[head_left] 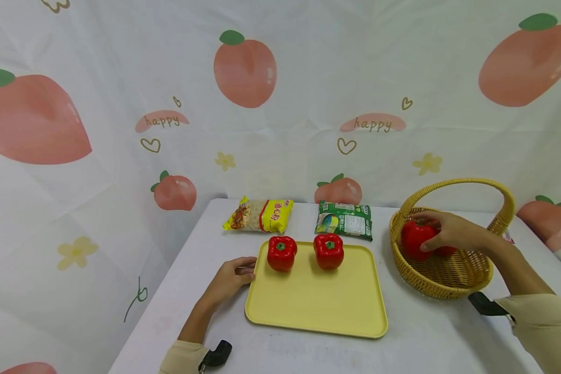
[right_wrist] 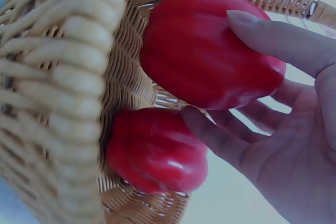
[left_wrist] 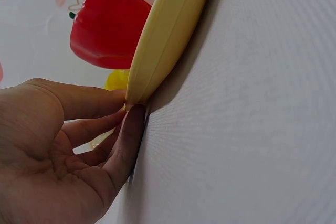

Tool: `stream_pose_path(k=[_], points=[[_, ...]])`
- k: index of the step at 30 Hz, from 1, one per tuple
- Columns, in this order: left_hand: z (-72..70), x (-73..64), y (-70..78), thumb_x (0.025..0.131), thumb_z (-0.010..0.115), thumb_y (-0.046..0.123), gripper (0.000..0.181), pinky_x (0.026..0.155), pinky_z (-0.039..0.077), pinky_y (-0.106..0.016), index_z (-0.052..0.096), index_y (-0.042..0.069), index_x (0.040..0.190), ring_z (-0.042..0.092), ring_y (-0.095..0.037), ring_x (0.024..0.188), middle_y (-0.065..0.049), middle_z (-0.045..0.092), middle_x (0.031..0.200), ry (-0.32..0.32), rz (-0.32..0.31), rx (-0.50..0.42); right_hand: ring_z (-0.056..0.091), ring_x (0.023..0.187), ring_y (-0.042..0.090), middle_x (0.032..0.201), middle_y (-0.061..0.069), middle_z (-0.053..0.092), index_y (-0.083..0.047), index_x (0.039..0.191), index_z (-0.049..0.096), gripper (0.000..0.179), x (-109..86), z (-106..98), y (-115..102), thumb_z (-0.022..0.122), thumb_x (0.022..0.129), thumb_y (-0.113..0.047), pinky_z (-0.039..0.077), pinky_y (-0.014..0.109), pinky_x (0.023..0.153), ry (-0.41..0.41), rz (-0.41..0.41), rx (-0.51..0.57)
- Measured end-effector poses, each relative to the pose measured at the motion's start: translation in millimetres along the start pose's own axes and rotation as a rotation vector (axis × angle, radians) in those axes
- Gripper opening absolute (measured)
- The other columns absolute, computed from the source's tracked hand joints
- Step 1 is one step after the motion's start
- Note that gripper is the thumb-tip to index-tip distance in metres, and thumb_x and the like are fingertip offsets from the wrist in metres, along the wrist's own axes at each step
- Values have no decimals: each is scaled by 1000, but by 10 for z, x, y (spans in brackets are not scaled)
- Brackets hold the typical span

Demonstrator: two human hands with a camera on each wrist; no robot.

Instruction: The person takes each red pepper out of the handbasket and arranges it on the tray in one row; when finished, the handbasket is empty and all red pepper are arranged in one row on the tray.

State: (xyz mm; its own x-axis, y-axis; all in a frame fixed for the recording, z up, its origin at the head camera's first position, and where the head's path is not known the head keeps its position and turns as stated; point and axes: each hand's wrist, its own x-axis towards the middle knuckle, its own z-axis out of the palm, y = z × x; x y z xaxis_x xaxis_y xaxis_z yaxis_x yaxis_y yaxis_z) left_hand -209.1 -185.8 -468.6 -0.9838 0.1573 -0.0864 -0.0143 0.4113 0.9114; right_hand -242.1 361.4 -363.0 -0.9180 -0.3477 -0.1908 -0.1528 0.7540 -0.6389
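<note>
The word "happy" can be read twice on the cloth [head_left: 299, 78] behind the table [head_left: 416, 332], in lowercase handwritten-style brown letters: once on the left pink patch [head_left: 147, 123], once on the right pink patch [head_left: 348, 126]. Near the table's far left corner, the yellow bag [head_left: 251, 215] carries upright red Chinese characters at its right end, too small to read with certainty. Along the far edge, the green packet [head_left: 332, 225] bears a white panel of fine print and pale lettering above it, both too small to read.
</note>
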Motion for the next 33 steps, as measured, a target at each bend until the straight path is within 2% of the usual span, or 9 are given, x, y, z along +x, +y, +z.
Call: stream_pose_path(k=[3,10,14,20,24,30,33], points=[[8,6,-5,96,71,-2,44,98,60,-38,65,-3,140,71,-27,118,-16,72,133,9,-9,1,57,125,50,145,37,51,6,157,37,86,-58,-3,4,81,88,-22,61,52,89,34,-8,-7],[0,-8,1,96,71,-1,44,97,60,-37,65,-4,140,71,-27,118,-16,71,133,4,-4,6,53,122,53,146,34,43,2,156,43,84,-286,44,-26,83,88,-27,64,52,81,137,-19,-68],[3,-1,-2,96,71,-2,44,97,60,-38,65,-3,140,71,-26,117,-15,72,133,11,-7,5,55,120,51,142,31,47,2,154,45,82,-419,95,-66,85,87,-25,63,53,81,200,-51,-113],[3,6,-20,97,71,0,44,97,60,-38,65,-3,140,71,-25,116,-14,72,133,6,-6,6,51,123,55,145,32,45,0,156,43,83,-617,175,-111,86,88,-20,62,57,81,268,-58,-88],[7,6,-26,97,71,0,44,98,60,-38,66,-2,140,71,-24,116,-13,72,132,13,-14,7,50,123,56,149,33,42,-2,157,40,85,-708,259,-172,87,87,-18,65,48,76,290,-69,-44],[13,3,-21,97,71,0,44,99,60,-40,66,-2,140,71,-24,116,-13,72,132,18,-12,18,51,123,43,146,19,48,-14,155,46,83,-793,462,-338,90,85,-19,59,24,72,346,-167,-16],[15,2,-13,97,71,0,44,99,60,-40,66,-2,140,71,-24,116,-12,72,132,18,-11,20,50,124,42,145,17,50,-17,154,49,84,-772,588,-449,92,83,-24,59,25,74,362,-201,-53]])
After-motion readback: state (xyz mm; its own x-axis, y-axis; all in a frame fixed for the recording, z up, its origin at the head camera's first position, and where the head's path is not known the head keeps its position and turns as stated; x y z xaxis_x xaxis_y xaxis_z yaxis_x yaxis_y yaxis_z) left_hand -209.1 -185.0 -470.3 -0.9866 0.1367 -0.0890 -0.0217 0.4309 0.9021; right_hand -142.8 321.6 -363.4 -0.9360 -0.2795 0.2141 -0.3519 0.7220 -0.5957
